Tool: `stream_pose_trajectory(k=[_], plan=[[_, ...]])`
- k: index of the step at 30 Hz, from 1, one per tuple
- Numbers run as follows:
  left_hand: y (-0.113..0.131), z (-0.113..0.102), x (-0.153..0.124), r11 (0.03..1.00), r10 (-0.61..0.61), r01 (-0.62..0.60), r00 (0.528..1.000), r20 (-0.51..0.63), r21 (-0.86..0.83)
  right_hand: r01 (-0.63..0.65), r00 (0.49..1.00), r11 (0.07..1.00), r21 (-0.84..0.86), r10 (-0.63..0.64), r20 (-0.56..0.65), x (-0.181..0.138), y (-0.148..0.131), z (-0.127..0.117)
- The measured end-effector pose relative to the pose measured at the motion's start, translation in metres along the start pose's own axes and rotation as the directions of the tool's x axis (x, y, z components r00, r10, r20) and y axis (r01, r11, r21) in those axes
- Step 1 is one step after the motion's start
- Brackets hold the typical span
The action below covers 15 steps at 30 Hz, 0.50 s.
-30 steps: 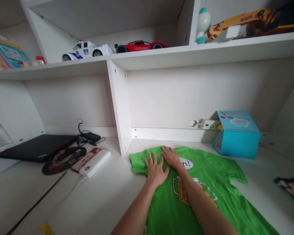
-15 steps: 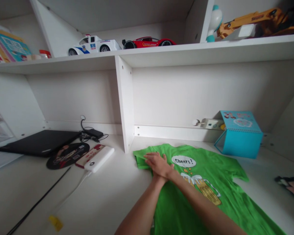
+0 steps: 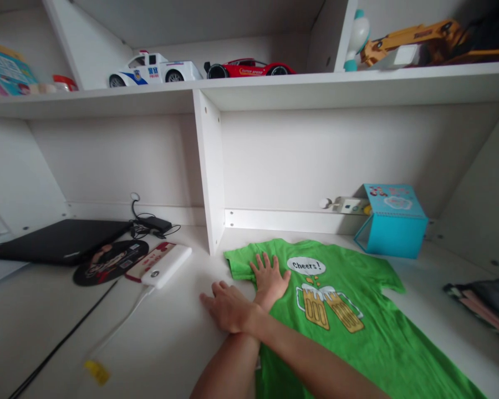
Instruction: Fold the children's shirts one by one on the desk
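A green T-shirt [image 3: 336,288] lies spread on the white desk, printed with "Cheers!" and two beer mugs. My left hand [image 3: 270,281] rests flat on the shirt near the sleeve at the left, its fingers spread. Over it crosses my right arm, the wrist lying across my left forearm. My right hand [image 3: 229,307] is left of the shirt, above the bare desk, its fingers loosely bent and apart with nothing in them. Whether its fingertips touch the desk I cannot tell.
Left on the desk are a black laptop [image 3: 54,241], a dark disc-shaped item [image 3: 112,263], a white power bank [image 3: 166,267] with a cable, and a black adapter [image 3: 156,223]. A blue desk calendar [image 3: 395,235] and folded cloth [image 3: 486,305] stand right. Toy cars [image 3: 249,68] sit on the shelf above.
My right hand has moved left and toward me, off the back of my left hand. My left hand stays on the shirt, now uncovered. The camera view has shifted slightly.
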<state>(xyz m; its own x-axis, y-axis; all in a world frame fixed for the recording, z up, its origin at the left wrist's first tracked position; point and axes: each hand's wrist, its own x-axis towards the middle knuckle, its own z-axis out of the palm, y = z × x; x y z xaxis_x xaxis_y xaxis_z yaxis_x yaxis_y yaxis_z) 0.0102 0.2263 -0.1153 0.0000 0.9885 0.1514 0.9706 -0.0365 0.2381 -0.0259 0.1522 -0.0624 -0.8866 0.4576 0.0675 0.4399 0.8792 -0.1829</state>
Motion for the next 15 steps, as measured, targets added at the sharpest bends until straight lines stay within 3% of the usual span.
stream_pose_trajectory(k=[6,10,11,12,14,15], plan=[[-0.001,0.001,0.0,1.0,0.003,-0.003,1.0,0.003,-0.001,-0.05,0.997,0.969,0.243,0.062,-0.042,-0.002,-0.004,-0.005],[0.001,-0.003,-0.001,1.0,0.001,-0.001,1.0,0.002,-0.007,-0.081,0.99,0.838,0.539,0.131,-0.054,-0.023,0.0,-0.026],[0.002,-0.004,-0.001,1.0,-0.006,0.007,1.0,0.01,-0.011,-0.073,0.988,0.749,0.659,0.142,-0.053,-0.034,0.0,-0.033],[0.003,-0.005,-0.001,1.0,-0.014,0.014,1.0,0.02,-0.013,-0.053,0.987,0.6,0.798,0.155,-0.051,-0.045,-0.001,-0.04],[0.004,-0.006,0.0,0.999,-0.033,0.034,0.999,0.033,-0.008,0.011,0.983,0.155,0.988,0.182,-0.039,-0.071,-0.006,-0.052],[0.004,-0.005,0.001,0.999,-0.038,0.038,0.999,0.032,-0.001,0.043,0.98,-0.064,0.997,0.194,-0.029,-0.083,-0.009,-0.057]])
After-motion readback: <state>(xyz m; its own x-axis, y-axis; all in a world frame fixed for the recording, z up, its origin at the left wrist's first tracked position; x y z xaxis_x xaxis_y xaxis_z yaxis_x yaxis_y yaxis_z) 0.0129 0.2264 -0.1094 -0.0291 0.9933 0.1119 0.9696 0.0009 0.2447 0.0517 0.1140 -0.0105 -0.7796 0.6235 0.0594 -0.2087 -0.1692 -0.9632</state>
